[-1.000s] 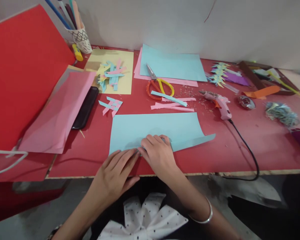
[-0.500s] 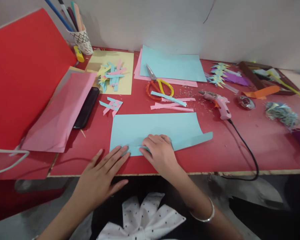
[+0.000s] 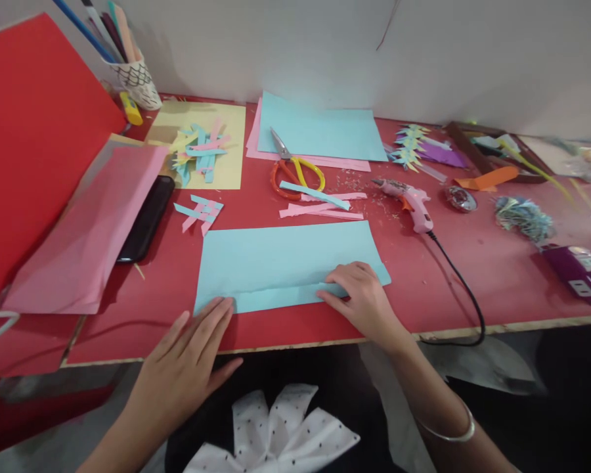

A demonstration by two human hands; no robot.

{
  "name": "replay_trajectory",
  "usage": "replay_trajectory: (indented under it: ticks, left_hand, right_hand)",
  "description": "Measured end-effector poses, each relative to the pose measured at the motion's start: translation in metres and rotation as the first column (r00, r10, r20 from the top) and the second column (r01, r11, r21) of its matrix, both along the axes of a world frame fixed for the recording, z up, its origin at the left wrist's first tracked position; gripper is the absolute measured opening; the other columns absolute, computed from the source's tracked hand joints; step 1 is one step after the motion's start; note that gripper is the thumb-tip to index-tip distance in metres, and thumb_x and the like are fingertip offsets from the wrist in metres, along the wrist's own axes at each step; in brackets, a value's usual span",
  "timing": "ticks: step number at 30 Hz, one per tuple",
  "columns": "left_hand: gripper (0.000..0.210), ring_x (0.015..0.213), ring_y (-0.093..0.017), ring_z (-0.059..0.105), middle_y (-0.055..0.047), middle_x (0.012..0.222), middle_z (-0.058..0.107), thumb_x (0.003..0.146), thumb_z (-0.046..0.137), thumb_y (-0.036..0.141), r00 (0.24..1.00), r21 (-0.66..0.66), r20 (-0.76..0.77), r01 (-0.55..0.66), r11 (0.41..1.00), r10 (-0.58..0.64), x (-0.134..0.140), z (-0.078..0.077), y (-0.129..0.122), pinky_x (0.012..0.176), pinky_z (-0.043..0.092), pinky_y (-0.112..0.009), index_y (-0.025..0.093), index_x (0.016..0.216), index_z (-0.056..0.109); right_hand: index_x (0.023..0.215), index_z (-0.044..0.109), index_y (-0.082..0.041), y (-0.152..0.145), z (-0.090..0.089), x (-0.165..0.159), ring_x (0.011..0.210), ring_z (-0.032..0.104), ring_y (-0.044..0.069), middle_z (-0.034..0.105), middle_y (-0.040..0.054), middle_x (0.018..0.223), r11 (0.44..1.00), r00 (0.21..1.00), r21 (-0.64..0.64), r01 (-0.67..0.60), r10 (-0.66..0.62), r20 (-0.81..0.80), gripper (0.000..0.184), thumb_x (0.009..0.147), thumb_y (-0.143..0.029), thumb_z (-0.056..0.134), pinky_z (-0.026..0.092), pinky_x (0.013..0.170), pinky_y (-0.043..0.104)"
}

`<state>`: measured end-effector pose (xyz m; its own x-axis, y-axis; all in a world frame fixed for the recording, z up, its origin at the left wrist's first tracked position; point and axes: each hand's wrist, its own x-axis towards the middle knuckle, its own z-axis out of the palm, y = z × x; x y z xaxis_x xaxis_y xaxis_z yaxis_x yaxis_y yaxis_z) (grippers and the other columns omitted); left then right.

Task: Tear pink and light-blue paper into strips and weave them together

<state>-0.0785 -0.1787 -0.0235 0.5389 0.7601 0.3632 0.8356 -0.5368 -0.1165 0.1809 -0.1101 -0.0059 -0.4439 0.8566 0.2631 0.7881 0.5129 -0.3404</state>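
A light blue sheet of paper (image 3: 280, 256) lies in front of me near the table's front edge. Its near long side is folded over into a narrow strip. My left hand (image 3: 187, 351) rests flat with fingers stretched out, the fingertips on the sheet's near left corner. Toward the right end of the fold, my right hand (image 3: 362, 299) has its curled fingers and thumb closed on the folded strip. Behind the sheet lie pink paper strips (image 3: 320, 209) and scissors (image 3: 295, 172) with one orange and one yellow handle. A small woven piece (image 3: 201, 211) of pink and blue strips sits by its far left corner.
A pink glue gun (image 3: 408, 200) with a black cord lies to the right. Pink sheets (image 3: 88, 230) partly cover a black phone (image 3: 150, 220) at left. Against the wall are stacked blue paper (image 3: 325, 135), a pen cup (image 3: 138, 82) and a brown tray (image 3: 473, 148).
My right hand has slid rightward along the fold, and the strip's raised right end now lies down on the sheet. My left hand stays at the left corner. The view has shifted slightly right.
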Motion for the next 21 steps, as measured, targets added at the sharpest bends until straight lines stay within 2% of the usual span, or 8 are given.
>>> replay_trajectory:
  ticks: [5, 8, 10, 12, 14, 16, 21]
  left_hand:
    - [0.067, 0.094, -0.026, 0.056, -0.017, 0.103, 0.06, 0.083, 0.032, 0.046, 1.0, 0.013, -0.016, -0.021, 1.0, 0.021, 0.008, 0.003, -0.001, 0.08, 0.039, -0.034, 0.003, 0.133, 0.017]
    - [0.065, 0.102, -0.028, 0.052, -0.019, 0.11, 0.056, 0.082, 0.031, 0.048, 0.998, -0.024, -0.041, -0.044, 0.999, 0.043, 0.021, 0.005, 0.0, 0.084, 0.037, -0.037, 0.005, 0.131, 0.028]
    - [0.061, 0.109, -0.027, 0.046, -0.016, 0.12, 0.051, 0.082, 0.03, 0.051, 0.999, -0.085, -0.019, -0.042, 0.996, 0.04, 0.036, 0.006, 0.002, 0.09, 0.032, -0.039, 0.01, 0.128, 0.036]
    - [0.057, 0.114, -0.023, 0.042, -0.008, 0.126, 0.048, 0.081, 0.029, 0.053, 0.999, -0.168, 0.033, 0.013, 0.986, -0.008, 0.056, 0.007, 0.007, 0.095, 0.027, -0.036, 0.018, 0.124, 0.042]
    - [0.058, 0.118, -0.021, 0.038, -0.002, 0.129, 0.045, 0.08, 0.027, 0.057, 0.996, -0.244, 0.068, 0.075, 0.967, -0.06, 0.076, 0.008, 0.012, 0.1, 0.02, -0.037, 0.022, 0.123, 0.043]
    - [0.059, 0.12, -0.02, 0.034, 0.0, 0.132, 0.041, 0.081, 0.023, 0.057, 0.991, -0.271, 0.087, 0.12, 0.955, -0.1, 0.092, 0.009, 0.017, 0.102, 0.015, -0.041, 0.021, 0.125, 0.04]
    - [0.063, 0.122, -0.023, 0.03, -0.005, 0.135, 0.036, 0.081, 0.019, 0.057, 0.988, -0.367, 0.085, 0.152, 0.918, -0.13, 0.104, 0.011, 0.027, 0.102, 0.01, -0.05, 0.017, 0.129, 0.032]
  right_hand:
    - [0.064, 0.052, -0.018, 0.003, 0.0, 0.015, 0.06, 0.048, 0.012, 0.056, 0.0003, 0.063, 1.0, 0.999, 0.03, 0.008, -0.01, 0.051, 0.031, 0.083, -0.04, 0.041, 0.032, 0.077, 0.029]
    - [0.064, 0.052, -0.018, 0.004, -0.001, 0.021, 0.061, 0.047, 0.013, 0.055, 0.0004, 0.062, 0.999, 0.997, 0.042, 0.008, -0.012, 0.082, 0.032, 0.084, -0.04, 0.038, 0.031, 0.078, 0.03]
    - [0.066, 0.053, -0.019, 0.004, -0.001, 0.022, 0.062, 0.048, 0.013, 0.055, 0.0008, 0.064, 0.999, 0.995, 0.043, 0.011, -0.016, 0.103, 0.033, 0.085, -0.039, 0.037, 0.031, 0.079, 0.03]
    - [0.067, 0.054, -0.018, 0.004, -0.001, 0.021, 0.064, 0.048, 0.014, 0.056, 0.001, 0.065, 0.999, 0.993, 0.04, 0.011, -0.015, 0.113, 0.032, 0.085, -0.038, 0.037, 0.031, 0.079, 0.03]
    - [0.067, 0.054, -0.018, 0.004, -0.001, 0.019, 0.066, 0.048, 0.014, 0.056, 0.001, 0.065, 0.999, 0.993, 0.037, 0.011, -0.015, 0.114, 0.03, 0.085, -0.037, 0.038, 0.031, 0.079, 0.029]
    - [0.067, 0.054, -0.018, 0.004, -0.001, 0.018, 0.066, 0.048, 0.014, 0.056, 0.0011, 0.065, 0.999, 0.994, 0.038, 0.016, -0.02, 0.11, 0.029, 0.084, -0.036, 0.039, 0.031, 0.079, 0.029]
    - [0.068, 0.054, -0.017, 0.006, 0.001, 0.027, 0.065, 0.048, 0.014, 0.055, 0.0014, 0.065, 1.0, 0.999, 0.011, 0.001, -0.001, 0.035, 0.025, 0.081, -0.037, 0.045, 0.033, 0.075, 0.029]
